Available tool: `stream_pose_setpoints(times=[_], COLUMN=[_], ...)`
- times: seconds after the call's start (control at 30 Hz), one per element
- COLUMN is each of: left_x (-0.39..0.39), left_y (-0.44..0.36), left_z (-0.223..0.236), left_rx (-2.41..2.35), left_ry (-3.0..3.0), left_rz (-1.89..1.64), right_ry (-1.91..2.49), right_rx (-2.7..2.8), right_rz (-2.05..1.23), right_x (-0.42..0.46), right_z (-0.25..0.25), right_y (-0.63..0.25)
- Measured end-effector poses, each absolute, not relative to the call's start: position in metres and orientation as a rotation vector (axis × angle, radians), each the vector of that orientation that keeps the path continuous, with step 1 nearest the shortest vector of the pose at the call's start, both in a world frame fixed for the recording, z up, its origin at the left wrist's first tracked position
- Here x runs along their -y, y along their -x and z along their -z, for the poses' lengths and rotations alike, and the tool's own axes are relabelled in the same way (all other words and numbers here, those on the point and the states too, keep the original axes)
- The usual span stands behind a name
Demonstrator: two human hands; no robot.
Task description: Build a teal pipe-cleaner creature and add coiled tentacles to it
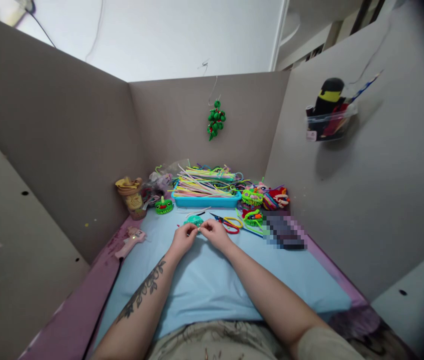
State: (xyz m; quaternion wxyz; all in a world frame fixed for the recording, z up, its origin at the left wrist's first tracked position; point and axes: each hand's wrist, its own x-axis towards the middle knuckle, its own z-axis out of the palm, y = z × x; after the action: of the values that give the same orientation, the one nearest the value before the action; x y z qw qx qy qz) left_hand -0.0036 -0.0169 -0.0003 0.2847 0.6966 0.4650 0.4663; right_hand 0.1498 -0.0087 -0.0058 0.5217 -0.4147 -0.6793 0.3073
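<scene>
By one turquoise bundle [193, 220], the left hand [184, 237] and right hand [215, 232] clamp fingers [204, 225] on one small pale piece [198, 229].

A leaf tattoo [144, 291] and beige clothes [212, 341].
The left forearm [159, 300] is marked darkly; a short sleeve [322, 344] is worn.

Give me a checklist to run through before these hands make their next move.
1. Left hand and right hand both visible: ok.
2. Small piece between the fingers gripped securely: cannot tell, too small.
3. Fuzzy turquoise piece close by: ok, just beyond the hands.
4. Scissors with red and yellow handles within reach: ok, probably.
5. Pink glue gun cool: cannot tell.
6. Light-blue plastic tray stocked: ok, heaped with colourful fuzzy stems.
</scene>
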Motion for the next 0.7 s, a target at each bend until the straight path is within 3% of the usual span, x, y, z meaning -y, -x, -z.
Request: stream_pose_setpoints(times=[0.17, 0.4, 0.7], left_x=[0.0151, 0.0187, 0.0179], left_y=[0.0058, 0.0006, -0.0013], left_z=[0.0050, 0.0066, 0.0022], left_rx=[-1.290, -1.272, -1.243], left_ry=[-2.021, -2.077, -1.830], left_rz=[-1.216, -1.241, -1.230], right_ry=[1.000, 1.062, 0.978], right_rx=[1.849, 1.823, 1.531], right_rz=[-0.402, -0.258, -0.956], right_x=[0.0066, 0.0058, 0.0058], right_z=[0.0093, 0.0158, 0.0129], right_y=[-0.1544, -0.1507, -0.1484])
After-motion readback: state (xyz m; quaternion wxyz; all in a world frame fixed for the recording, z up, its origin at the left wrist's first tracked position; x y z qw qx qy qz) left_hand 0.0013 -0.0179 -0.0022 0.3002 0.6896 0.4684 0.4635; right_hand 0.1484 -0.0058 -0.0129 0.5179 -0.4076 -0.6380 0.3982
